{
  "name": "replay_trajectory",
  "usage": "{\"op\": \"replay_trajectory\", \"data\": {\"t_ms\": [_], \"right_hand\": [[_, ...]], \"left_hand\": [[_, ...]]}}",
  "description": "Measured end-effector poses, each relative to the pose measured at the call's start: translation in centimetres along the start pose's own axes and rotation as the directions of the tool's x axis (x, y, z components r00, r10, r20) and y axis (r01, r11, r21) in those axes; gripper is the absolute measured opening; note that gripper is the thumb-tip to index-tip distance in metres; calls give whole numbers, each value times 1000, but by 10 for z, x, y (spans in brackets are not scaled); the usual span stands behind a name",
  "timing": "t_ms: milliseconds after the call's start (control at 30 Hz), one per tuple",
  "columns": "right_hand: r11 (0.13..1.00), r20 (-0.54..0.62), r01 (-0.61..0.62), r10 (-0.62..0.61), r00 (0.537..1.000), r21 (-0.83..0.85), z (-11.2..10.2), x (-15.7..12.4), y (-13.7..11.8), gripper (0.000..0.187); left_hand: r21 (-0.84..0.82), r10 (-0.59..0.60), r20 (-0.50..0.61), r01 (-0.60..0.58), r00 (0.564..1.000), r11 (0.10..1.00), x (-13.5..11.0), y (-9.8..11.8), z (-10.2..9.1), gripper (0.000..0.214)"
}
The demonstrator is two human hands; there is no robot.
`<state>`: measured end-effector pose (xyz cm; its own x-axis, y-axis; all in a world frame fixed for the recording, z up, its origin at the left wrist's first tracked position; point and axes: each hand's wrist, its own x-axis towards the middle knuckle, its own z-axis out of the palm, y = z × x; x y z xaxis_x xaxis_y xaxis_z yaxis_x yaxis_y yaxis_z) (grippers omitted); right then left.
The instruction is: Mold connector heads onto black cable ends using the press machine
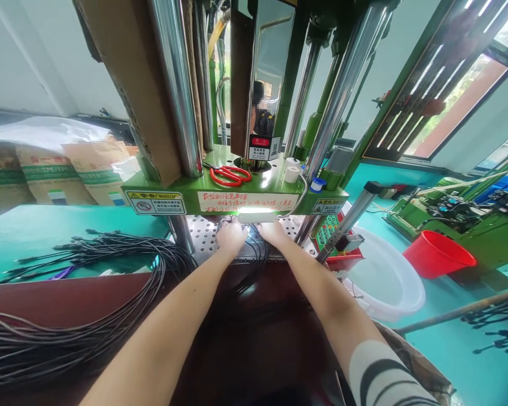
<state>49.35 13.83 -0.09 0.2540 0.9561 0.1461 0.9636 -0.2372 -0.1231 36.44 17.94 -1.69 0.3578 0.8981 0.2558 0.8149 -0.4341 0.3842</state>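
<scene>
hiding partly by black cords (259, 252), left hand (232, 238) and right hand (273, 232) sit apart, can't tell what's held; sticker (154, 203) says "warning".

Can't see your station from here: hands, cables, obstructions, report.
Left hand, right hand below green platform edge, grip unclear. Black cables between them, trailing toward the camera. Red-handled scissors on platform, clear of both hands.

Single head-worn view, facing forward and down, fairly near the hands (232, 237), fingertips perhaps obscured
</scene>
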Motion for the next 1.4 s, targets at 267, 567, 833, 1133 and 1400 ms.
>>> {"op": "replay_trajectory", "data": {"t_ms": [267, 567, 833, 1133, 1400], "right_hand": [[1000, -43, -24, 24, 999, 7, 9, 4, -4, 33], [996, -53, 94, -94, 994, -9, 4, 8, 3, 32], [978, 17, 198, -197, 980, -68, -3, -2, -9, 27], [981, 15, 163, -163, 987, -108, 11, 6, -18, 28], [973, -30, 197, -202, 979, -118, 0, -5, -14, 29]], "left_hand": [[-40, 109, -6, -110, 994, 993, 8, -10, 8, 33], [-109, 104, -71, -111, 992, 988, 9, 9, 5, 31], [-135, 149, 10, -146, 989, 980, 9, 5, 12, 24], [-153, 176, 8, -172, 984, 973, 10, 3, 17, 25], [-136, 174, -59, -181, 983, 974, 12, 4, 11, 29]]}}
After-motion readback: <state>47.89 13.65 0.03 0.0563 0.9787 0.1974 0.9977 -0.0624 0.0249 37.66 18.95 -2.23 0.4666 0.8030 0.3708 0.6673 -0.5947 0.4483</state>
